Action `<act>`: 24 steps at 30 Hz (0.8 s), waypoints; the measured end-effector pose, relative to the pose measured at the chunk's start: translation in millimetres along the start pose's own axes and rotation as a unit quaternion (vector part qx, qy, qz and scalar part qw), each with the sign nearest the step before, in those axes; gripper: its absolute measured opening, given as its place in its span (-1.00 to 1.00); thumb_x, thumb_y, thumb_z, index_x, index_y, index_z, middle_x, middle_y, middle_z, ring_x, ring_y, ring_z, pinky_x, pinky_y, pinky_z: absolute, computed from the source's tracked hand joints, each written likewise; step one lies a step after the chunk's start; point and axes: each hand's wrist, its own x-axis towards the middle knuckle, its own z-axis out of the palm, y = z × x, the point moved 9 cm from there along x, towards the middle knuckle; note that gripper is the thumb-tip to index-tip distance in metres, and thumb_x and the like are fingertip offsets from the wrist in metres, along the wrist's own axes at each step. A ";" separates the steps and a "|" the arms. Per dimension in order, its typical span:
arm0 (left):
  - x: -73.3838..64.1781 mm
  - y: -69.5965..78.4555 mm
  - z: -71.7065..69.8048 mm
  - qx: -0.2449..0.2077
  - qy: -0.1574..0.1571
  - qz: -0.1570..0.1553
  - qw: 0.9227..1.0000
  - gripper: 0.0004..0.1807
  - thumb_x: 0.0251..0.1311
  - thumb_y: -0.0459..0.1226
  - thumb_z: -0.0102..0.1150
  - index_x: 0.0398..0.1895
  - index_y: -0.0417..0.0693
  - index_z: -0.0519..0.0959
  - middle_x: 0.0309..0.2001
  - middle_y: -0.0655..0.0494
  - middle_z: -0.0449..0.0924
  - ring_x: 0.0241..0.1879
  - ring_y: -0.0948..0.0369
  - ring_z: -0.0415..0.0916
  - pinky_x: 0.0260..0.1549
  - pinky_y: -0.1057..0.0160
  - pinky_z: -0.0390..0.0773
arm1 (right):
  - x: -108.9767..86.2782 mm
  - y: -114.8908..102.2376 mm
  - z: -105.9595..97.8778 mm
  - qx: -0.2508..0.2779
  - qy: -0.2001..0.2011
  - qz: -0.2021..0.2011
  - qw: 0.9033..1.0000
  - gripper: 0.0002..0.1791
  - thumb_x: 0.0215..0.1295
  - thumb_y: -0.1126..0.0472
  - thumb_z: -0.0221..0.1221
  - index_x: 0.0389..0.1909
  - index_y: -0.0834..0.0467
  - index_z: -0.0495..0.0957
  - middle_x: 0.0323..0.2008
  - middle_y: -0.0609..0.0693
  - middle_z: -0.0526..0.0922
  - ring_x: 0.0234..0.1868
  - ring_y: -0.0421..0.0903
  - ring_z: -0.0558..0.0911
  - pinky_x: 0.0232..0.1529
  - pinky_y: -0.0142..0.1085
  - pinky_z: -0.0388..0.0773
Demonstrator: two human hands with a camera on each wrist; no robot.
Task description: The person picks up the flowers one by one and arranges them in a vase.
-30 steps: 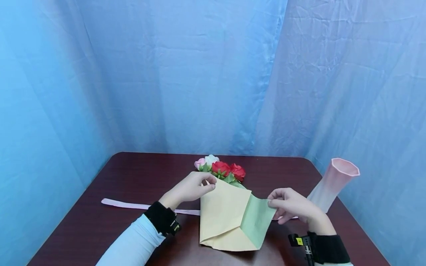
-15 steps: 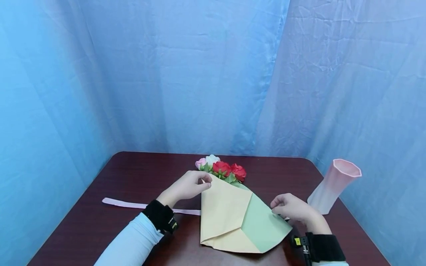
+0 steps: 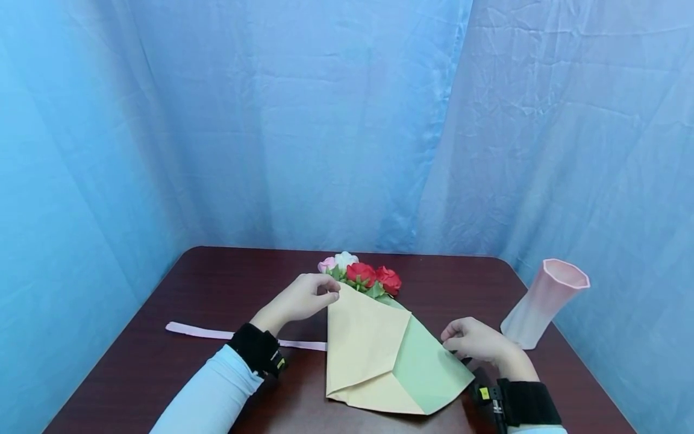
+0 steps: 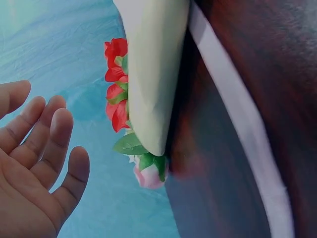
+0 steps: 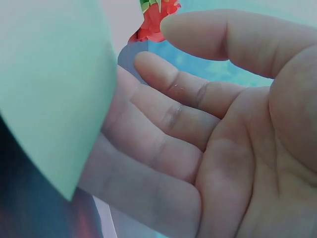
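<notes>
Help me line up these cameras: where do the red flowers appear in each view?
Head: red flowers just right of centre, below mid-height, beyond the folded paper.
Left wrist: red flowers left of centre, mostly above mid-height, along the paper's left edge.
Right wrist: at the top edge near the middle, only partly visible.
Shared landmark: the folded paper, in all three.

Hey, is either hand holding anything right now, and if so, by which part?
Nothing appears held: the left hand is loose beside the paper, and the right hand reaches partly behind the paper's green flap without pinching it.
</notes>
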 end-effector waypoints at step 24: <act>48.4 28.0 20.9 0.093 -0.064 0.034 0.993 -0.74 0.36 -0.26 0.25 0.07 -0.02 0.67 -0.01 0.11 0.68 0.05 0.16 0.59 0.11 0.11 0.56 | 0.3 -4.1 4.7 -0.006 -0.027 -0.036 0.999 -0.75 0.33 0.30 0.21 -0.06 0.36 0.54 -0.23 0.11 0.59 -0.26 0.06 0.63 -0.34 -0.02 0.64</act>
